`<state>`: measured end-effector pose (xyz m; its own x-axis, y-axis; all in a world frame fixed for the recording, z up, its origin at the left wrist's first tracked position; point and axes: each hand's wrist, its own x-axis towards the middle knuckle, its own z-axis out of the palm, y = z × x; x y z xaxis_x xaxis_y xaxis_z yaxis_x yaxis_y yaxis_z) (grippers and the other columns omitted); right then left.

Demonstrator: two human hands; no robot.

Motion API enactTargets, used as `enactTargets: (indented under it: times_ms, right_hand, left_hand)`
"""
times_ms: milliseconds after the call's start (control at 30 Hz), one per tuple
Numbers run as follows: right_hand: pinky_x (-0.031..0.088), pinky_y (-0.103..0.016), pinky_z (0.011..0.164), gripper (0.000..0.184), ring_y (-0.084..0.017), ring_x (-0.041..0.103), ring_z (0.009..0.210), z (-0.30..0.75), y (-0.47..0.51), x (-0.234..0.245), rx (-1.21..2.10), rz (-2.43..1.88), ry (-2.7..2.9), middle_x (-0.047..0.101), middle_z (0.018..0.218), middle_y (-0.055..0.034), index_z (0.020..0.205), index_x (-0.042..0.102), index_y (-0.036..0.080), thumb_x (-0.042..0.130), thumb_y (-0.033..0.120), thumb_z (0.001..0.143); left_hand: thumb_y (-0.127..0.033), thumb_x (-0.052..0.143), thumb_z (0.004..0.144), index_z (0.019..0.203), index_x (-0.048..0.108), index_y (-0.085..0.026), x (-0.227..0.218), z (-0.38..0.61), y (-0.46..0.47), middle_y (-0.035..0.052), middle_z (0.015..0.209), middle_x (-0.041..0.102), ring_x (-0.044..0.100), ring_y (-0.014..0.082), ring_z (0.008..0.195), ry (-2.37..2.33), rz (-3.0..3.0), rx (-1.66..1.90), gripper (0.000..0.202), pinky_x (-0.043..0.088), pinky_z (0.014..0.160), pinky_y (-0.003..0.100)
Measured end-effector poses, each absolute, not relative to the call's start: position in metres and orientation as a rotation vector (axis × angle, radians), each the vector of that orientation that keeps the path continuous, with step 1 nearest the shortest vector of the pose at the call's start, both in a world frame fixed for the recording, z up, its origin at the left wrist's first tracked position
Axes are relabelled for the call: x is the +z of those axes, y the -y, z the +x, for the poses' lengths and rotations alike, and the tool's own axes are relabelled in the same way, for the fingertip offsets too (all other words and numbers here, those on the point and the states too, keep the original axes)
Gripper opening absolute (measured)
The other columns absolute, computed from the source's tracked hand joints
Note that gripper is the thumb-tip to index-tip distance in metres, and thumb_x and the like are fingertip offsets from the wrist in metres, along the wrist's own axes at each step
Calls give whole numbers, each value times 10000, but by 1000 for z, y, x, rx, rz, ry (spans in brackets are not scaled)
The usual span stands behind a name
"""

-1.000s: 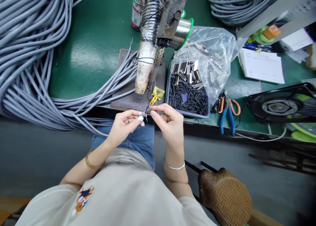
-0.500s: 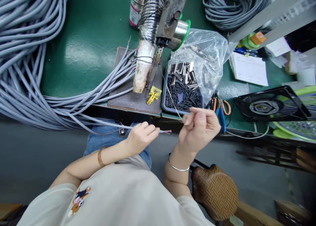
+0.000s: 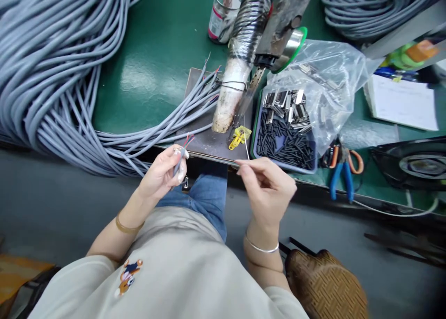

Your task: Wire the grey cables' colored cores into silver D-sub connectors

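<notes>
My left hand is closed on a grey cable, close to its stripped end. Thin red and blue wires stick up from that end, beyond the fingertips. My right hand pinches a thin silvery strand of solder wire between thumb and forefinger, in front of the table edge. Above the hands, a soldering iron in a holder slants down beside a foil-wrapped hose. Under its tip, a small yellow clip lies on a dark board. Behind the iron is a green-rimmed solder spool.
A large bundle of grey cables covers the left side. A tray holds metal connectors and black sleeves, with a plastic bag over its back. Pliers, a black fan and papers lie to the right. A jar stands behind.
The view has shifted, so the bench appears farther right. My left hand has turned, and the cable end now points upward instead of right. My right hand still pinches the solder wire, its fingers lower.
</notes>
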<state>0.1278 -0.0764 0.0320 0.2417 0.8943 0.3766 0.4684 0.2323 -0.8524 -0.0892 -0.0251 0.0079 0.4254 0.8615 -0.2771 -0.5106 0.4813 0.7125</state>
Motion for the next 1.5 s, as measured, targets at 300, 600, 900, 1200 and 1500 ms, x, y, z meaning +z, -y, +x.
enactTargets:
  times_ms: [300, 600, 900, 1200, 1500]
  right_hand:
    - [219, -248, 435, 134, -44, 346, 479, 101, 53, 21, 861, -1394, 1365, 705, 819, -15, 888, 777, 198, 688, 297, 897]
    - [332, -233, 498, 132, -70, 458, 545, 106, 55, 19, 807, -1396, 1360, 654, 713, 4, 744, 718, 186, 686, 243, 858]
    - [470, -242, 575, 86, -109, 619, 641, 121, 59, 13, 671, -1342, 1485, 722, 769, -10, 821, 751, 207, 699, 202, 890]
    - [503, -237, 614, 115, -122, 672, 690, 131, 69, 21, 341, -1453, 1815, 751, 814, -21, 865, 729, 228, 636, 175, 908]
    - [180, -231, 431, 129, -26, 257, 447, 117, 61, 12, 969, -1381, 1235, 552, 654, 58, 710, 651, 189, 674, 242, 825]
  left_hand:
    - [-475, 859, 731, 789, 676, -135, 4, -65, 29, -25, 530, 612, 465, 48, 368, -803, 740, 895, 390, 330, 381, 171]
    - [-435, 841, 770, 824, 711, -125, -7, -53, 32, -11, 570, 637, 483, 50, 396, -828, 891, 924, 340, 356, 401, 176]
    - [-411, 806, 811, 826, 735, -126, -1, -46, 35, 2, 591, 640, 464, 49, 451, -872, 1050, 946, 295, 372, 431, 175]
    - [-295, 732, 870, 855, 771, -154, -7, -44, 38, 70, 836, 781, 701, 160, 742, -967, 1465, 972, 147, 563, 725, 248]
    - [-466, 699, 903, 857, 644, -143, -2, -43, 41, -13, 588, 647, 500, 56, 381, -805, 1052, 864, 330, 354, 378, 164]
